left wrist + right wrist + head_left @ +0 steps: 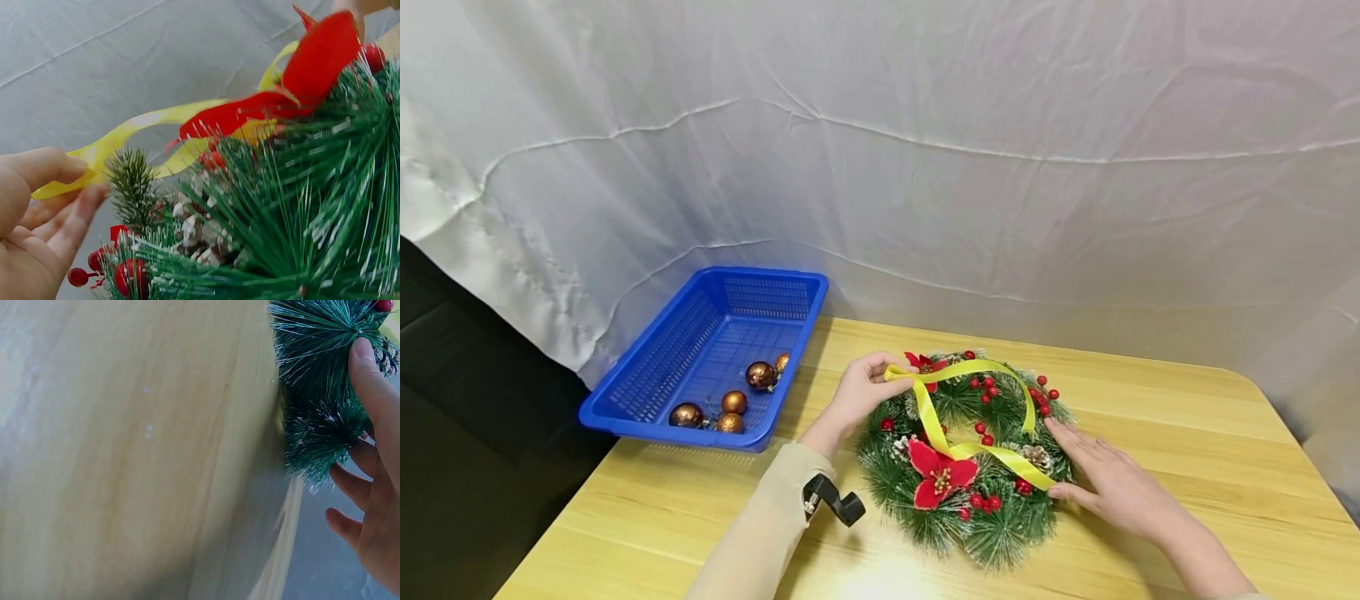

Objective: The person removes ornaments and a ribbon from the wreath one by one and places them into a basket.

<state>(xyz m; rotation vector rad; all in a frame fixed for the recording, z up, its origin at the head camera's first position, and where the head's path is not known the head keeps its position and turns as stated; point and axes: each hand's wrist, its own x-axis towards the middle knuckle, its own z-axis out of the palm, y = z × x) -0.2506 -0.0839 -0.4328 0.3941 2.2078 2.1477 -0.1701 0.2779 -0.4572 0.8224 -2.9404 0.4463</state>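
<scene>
A green wreath (pixel 1000 533) with frosted needles lies on the table. Red poinsettia flowers (pixel 942 477), red berries (pixel 988 503) and pinecones (pixel 1037 456) decorate it. My left hand (pixel 861 387) pinches a yellow ribbon (pixel 928 417) between thumb and fingers at the wreath's upper left. From there the ribbon runs in two strands across the wreath toward its right side. My right hand (pixel 1112 479) rests against the wreath's right edge, fingers extended and spread. In the right wrist view, its thumb (pixel 369 369) touches the needles while the other fingers lie along the outer side.
Left of the wreath stands a blue plastic basket (pixel 597 412) holding several bronze ball ornaments (pixel 686 415). A black clip-like mount (pixel 835 500) sits on the left wrist. Behind the wooden table (pixel 1195 442) hangs a pale grey cloth (pixel 925 208).
</scene>
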